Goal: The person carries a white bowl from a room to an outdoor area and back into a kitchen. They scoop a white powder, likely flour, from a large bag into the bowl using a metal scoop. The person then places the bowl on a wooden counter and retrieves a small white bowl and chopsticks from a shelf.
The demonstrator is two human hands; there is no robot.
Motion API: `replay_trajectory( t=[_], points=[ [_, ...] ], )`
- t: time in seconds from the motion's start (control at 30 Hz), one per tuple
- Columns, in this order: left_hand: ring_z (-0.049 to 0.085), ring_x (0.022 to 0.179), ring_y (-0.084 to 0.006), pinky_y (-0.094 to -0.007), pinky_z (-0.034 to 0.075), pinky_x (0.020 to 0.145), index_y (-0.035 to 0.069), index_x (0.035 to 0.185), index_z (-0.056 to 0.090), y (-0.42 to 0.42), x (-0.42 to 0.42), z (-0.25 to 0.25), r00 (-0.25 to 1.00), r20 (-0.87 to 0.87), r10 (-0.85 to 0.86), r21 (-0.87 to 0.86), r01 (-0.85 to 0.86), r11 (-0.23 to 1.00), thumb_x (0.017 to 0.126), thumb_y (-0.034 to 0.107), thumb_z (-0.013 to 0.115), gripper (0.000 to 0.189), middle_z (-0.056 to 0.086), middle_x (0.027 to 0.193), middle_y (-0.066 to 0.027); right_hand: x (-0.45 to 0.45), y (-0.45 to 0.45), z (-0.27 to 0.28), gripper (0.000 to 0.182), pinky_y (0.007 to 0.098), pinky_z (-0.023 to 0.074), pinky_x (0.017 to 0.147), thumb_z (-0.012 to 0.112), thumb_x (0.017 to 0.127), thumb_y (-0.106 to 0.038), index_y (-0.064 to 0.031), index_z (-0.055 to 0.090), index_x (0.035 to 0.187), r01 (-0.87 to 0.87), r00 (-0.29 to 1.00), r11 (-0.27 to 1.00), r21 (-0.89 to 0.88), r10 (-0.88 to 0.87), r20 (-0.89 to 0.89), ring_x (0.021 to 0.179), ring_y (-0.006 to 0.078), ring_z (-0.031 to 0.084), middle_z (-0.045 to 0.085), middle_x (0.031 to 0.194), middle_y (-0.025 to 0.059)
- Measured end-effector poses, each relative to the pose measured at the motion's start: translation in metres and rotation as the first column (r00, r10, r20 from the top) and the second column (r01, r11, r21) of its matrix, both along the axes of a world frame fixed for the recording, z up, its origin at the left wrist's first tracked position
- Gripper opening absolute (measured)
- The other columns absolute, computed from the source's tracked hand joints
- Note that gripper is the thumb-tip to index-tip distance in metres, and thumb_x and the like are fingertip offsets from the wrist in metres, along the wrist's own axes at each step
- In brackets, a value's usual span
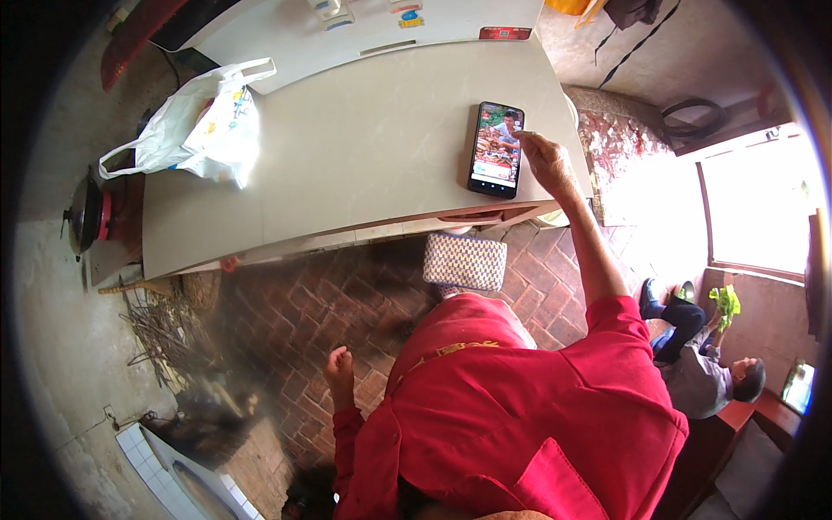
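Observation:
A black smartphone (496, 151) lies screen up on the pale tabletop (364, 136), near its right end. Its lit screen displays a picture with a person. My right hand (547, 162) reaches over the table with one finger extended at the phone's right edge; I cannot tell whether it touches the screen. Nothing is held in that hand. Down by my left side, above the brick floor (305, 312), my left hand (340, 370) hangs with its fingers curled in. No object shows in it.
A white plastic bag (214, 130) stands at the table's left end. A woven stool or basket (465, 261) is on the floor before me. Dry sticks (153, 338) lie at left. Near the window (760, 195) a seated person (699, 377) holds green leaves (725, 307).

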State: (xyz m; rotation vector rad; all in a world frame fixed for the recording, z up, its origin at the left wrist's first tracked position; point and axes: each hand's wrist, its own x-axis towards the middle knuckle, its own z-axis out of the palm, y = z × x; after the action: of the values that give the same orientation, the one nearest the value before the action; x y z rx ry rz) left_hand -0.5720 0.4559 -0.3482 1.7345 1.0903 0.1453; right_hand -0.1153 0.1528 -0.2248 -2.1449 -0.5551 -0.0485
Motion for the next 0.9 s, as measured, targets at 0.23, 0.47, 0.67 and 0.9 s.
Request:
replay_trajectory(
  t=[0.23, 0.47, 0.67, 0.9],
  points=[
    [0.052, 0.071, -0.0106, -0.0238, 0.043, 0.066, 0.000, 0.094, 0.058, -0.006, -0.009, -0.009, 1.000, -0.024, 0.014, 0.010, -0.014, 1.000, 0.077, 0.013, 0.058, 0.021, 0.058, 0.079, -0.0032, -0.048, 0.041, 0.021, 0.016, 0.0324, 0.0467, 0.058, 0.049, 0.085, -0.013, -0.0051, 0.058, 0.095, -0.230, 0.968, 0.972, 0.048, 0.233, -0.088, 0.065, 0.0242, 0.060, 0.059, 0.074, 0.0166],
    [0.056, 0.071, -0.0136, -0.0261, 0.045, 0.065, 0.001, 0.093, 0.059, -0.021, -0.012, 0.009, 0.996, 0.022, 0.085, 0.096, -0.087, 0.992, 0.077, 0.012, 0.057, 0.019, 0.061, 0.079, -0.0080, -0.098, 0.114, 0.014, 0.021, 0.0312, 0.0443, 0.056, 0.047, 0.087, -0.016, -0.0019, 0.058, 0.097, -0.585, 0.803, 0.809, 0.058, 0.587, -0.102, 0.055, 0.0232, 0.054, 0.059, 0.073, 0.0158],
    [0.059, 0.072, -0.0164, -0.0288, 0.047, 0.065, 0.002, 0.094, 0.059, -0.027, -0.047, 0.041, 0.976, 0.040, 0.212, 0.194, -0.216, 0.957, 0.078, 0.015, 0.057, 0.021, 0.062, 0.079, -0.0111, -0.155, 0.172, 0.019, 0.019, 0.0278, 0.0438, 0.063, 0.046, 0.086, -0.010, -0.0009, 0.057, 0.099, -0.685, 0.689, 0.724, 0.084, 0.681, -0.249, 0.067, 0.0150, 0.053, 0.060, 0.080, 0.0152],
    [0.059, 0.072, -0.0170, -0.0293, 0.047, 0.065, 0.001, 0.092, 0.058, -0.025, -0.158, 0.033, 0.840, 0.169, 0.516, 0.211, -0.542, 0.813, 0.076, 0.015, 0.057, 0.022, 0.062, 0.078, -0.0105, -0.238, 0.271, -0.017, 0.029, 0.0222, 0.0322, 0.051, 0.044, 0.089, -0.022, -0.0006, 0.054, 0.105, -0.904, 0.340, 0.358, 0.234, 0.934, -0.114, 0.057, 0.0070, 0.035, 0.043, 0.065, -0.0019]
  ],
)
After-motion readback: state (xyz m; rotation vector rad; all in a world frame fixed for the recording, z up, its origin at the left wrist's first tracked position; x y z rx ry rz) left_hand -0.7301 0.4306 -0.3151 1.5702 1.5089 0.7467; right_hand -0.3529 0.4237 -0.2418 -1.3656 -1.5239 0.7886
